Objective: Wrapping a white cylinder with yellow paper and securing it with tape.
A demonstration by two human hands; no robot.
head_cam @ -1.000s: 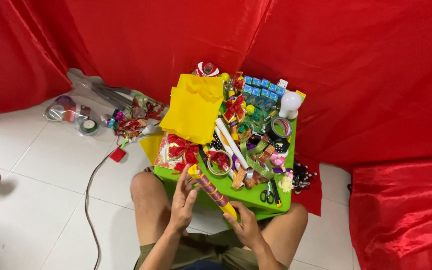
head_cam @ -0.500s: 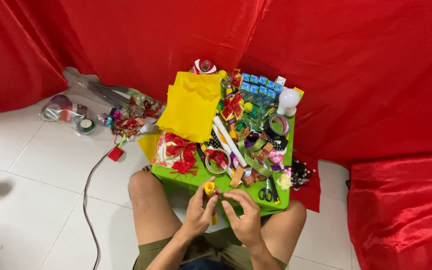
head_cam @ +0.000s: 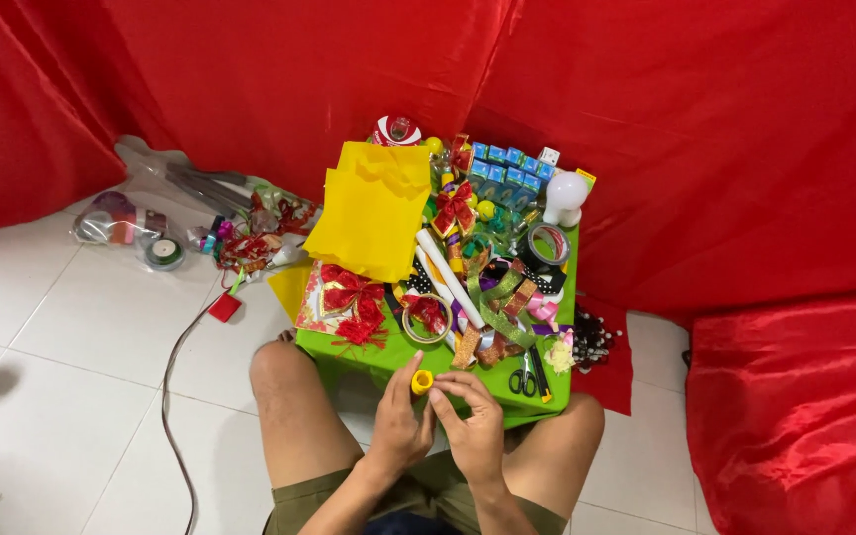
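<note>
My left hand [head_cam: 398,421] and my right hand [head_cam: 473,426] meet over my lap, just in front of the small green table [head_cam: 542,381]. Between their fingertips is a rolled tube of patterned paper with a yellow end [head_cam: 421,381], seen end-on. The left fingers wrap the tube's side and the right fingers pinch at its rim. My bare knees frame the table's near edge.
The table is crowded: yellow crepe sheets [head_cam: 374,208], a red bow [head_cam: 351,297], a tape ring [head_cam: 426,317], white tubes [head_cam: 448,277], scissors [head_cam: 524,376], blue boxes [head_cam: 507,163]. Ribbon spools and a cable [head_cam: 175,376] lie on the white tiles at left. Red cloth hangs all around.
The tube lay slanted across the table's front edge; both hands have lifted it, turned it end-on and drawn together over my lap.
</note>
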